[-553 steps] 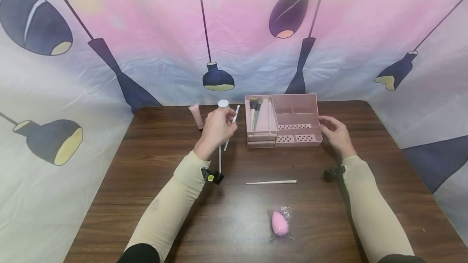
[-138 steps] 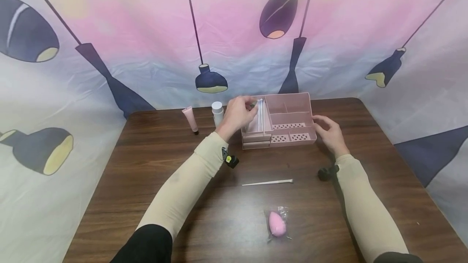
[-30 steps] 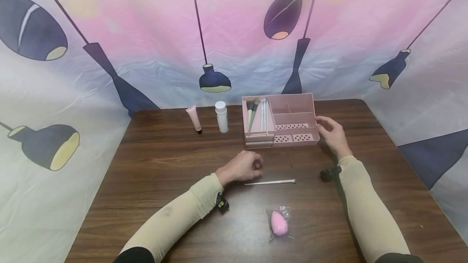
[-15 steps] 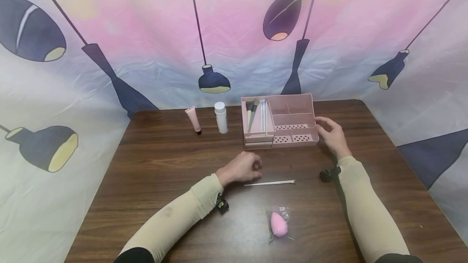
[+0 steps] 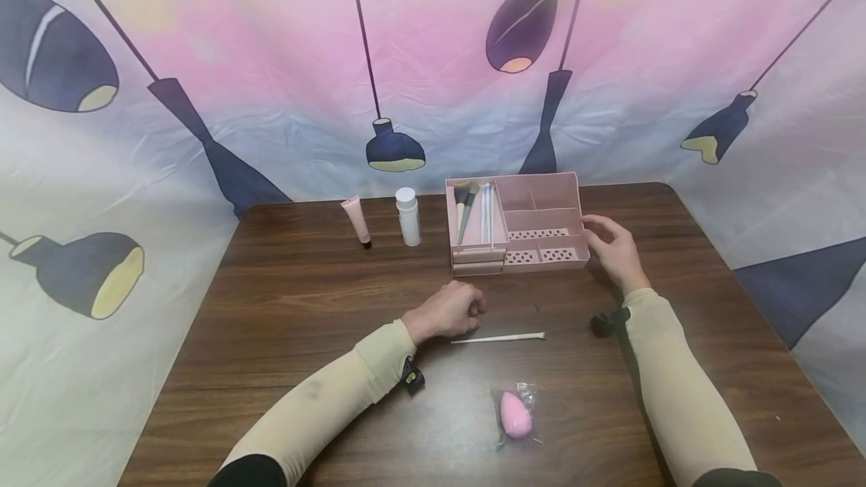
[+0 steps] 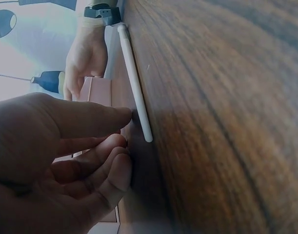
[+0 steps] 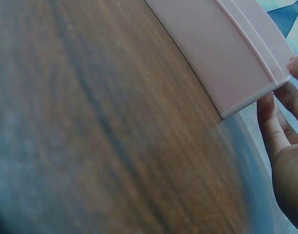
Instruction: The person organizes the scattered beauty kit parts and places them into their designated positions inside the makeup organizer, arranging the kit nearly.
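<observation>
Dark wood-grain table (image 5: 298, 269), backed by a pastel cloth (image 5: 284, 28) printed with hanging lamps. We see the left hand (image 5: 446, 310) left of the table's middle, its thumb extended and its fingers loosely bent; a gap separates thumb from fingers, and the grasp is empty. Just beside its fingertips lies a slim white brush (image 5: 497, 338); whether skin meets handle, we cannot tell. We note that the brush lies flat with its long axis running left to right, tapered end toward the left hand and broader tip to the right. Fingertips of the right hand (image 5: 616, 250) touch the right end of a pink organizer (image 5: 551, 192); we cannot tell whether they pinch its edge. At the table's rear, the organizer stretches left to right, compartments facing us. Its left compartment holds two makeup brushes (image 5: 465, 222), bristles up, and slim white sticks (image 5: 488, 213). We also observe a pink tube (image 5: 355, 218), an upright white bottle (image 5: 410, 225) and, nearest us, a wrapped pink sponge (image 5: 516, 415).
</observation>
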Motion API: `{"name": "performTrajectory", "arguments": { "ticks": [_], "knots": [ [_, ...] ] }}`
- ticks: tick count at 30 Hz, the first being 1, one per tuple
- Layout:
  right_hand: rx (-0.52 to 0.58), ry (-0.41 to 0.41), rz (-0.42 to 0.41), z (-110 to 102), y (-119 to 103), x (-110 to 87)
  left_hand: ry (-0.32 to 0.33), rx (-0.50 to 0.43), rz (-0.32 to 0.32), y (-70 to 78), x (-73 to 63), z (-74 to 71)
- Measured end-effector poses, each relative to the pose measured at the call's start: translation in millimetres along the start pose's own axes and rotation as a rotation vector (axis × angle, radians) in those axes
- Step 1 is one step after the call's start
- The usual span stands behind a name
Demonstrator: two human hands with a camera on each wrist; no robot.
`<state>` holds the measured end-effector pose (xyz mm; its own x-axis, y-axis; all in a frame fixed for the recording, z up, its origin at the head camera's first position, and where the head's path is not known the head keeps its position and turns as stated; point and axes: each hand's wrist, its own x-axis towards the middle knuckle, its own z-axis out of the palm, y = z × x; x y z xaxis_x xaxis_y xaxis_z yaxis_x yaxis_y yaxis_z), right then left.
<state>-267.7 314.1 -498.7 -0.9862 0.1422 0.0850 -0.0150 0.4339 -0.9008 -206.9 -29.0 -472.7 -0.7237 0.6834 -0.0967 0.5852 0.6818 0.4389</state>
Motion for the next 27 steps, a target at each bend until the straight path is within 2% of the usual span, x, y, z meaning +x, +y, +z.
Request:
{"name": "performTrajectory", "arguments": {
  "ticks": [12, 16, 27],
  "knots": [
    [-0.003, 0.005, 0.024, -0.1, 2.5, 2.2, -0.010, 0.030, 0.013, 4.6, 3.1, 1.7],
    [0.001, 0.010, 0.006, -0.5, 2.3, 3.3, -0.012, 0.034, 0.016, 5.7, 3.0, 0.8],
    [0.022, 0.001, 0.013, 0.1, 0.8, 1.8, -0.049, 0.010, 0.027, 12.6, -3.8, 2.6]
  ]
}}
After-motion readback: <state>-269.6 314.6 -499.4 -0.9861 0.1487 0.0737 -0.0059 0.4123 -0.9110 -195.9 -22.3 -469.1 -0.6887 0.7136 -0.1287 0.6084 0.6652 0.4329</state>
